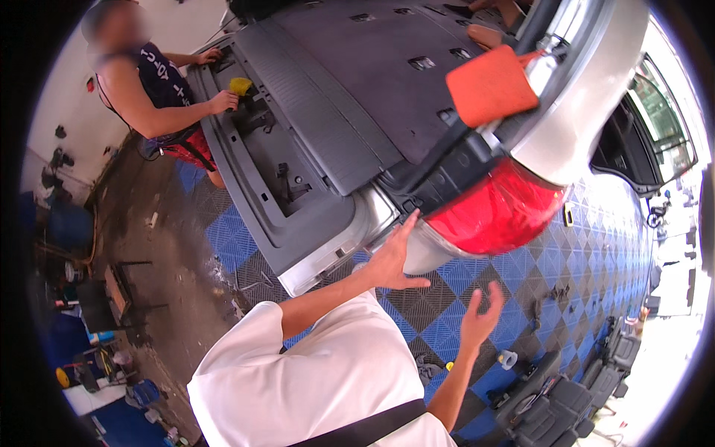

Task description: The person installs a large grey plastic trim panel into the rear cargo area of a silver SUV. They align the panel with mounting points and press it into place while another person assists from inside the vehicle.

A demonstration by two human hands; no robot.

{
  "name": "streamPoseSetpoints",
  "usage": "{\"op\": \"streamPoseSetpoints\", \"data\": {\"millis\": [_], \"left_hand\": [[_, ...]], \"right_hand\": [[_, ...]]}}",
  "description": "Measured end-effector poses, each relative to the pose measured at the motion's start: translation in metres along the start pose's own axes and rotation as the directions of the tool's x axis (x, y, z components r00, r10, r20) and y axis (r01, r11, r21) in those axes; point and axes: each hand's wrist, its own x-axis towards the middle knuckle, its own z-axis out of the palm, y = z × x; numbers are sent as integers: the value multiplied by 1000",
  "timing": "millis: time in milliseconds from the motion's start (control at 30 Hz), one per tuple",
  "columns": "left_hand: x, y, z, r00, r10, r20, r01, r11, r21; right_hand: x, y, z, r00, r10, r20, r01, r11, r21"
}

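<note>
My left hand [395, 257] is held out with its fingers stretched, at the car's rear corner just below the red tail light [499, 212]. A fingertip reaches the edge beside the light; whether it touches, I cannot tell. Lower and to the right, my right hand [482, 319] hangs in the air with fingers apart and nothing in it. Above the light, an orange square pad or folded cloth [491, 86] lies against the silver pillar [588, 112]. The grey lowered tailgate [249, 201] spreads out to the left, its inner side facing up.
Another person [141, 89] stands at the tailgate's far left, a hand by a yellow cloth [240, 86]. Part of someone else [488, 36] shows inside the dark cargo area [357, 67]. Removed car seats [551, 410] and a small cup [507, 359] stand on blue-and-black floor tiles [447, 331].
</note>
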Motion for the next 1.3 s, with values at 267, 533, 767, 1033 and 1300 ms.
{"op": "streamPoseSetpoints", "data": {"millis": [267,533,767,1033,1300], "left_hand": [[-5,24,-15,996,91,16,-87,984,-158],[5,23,3,986,142,81,-108,938,-330],[9,24,21,987,158,-22,-157,933,-325],[1,11,-24,990,115,87,-80,940,-331],[-127,-119,-148,828,-378,-415,546,713,440]], "right_hand": [[151,-139,36,602,-735,-312,659,678,-325],[154,-130,45,590,-743,-316,634,669,-388],[156,-124,42,574,-766,-290,667,642,-378],[157,-119,49,572,-737,-360,649,675,-351],[157,-127,52,560,-739,-376,674,669,-312]]}}
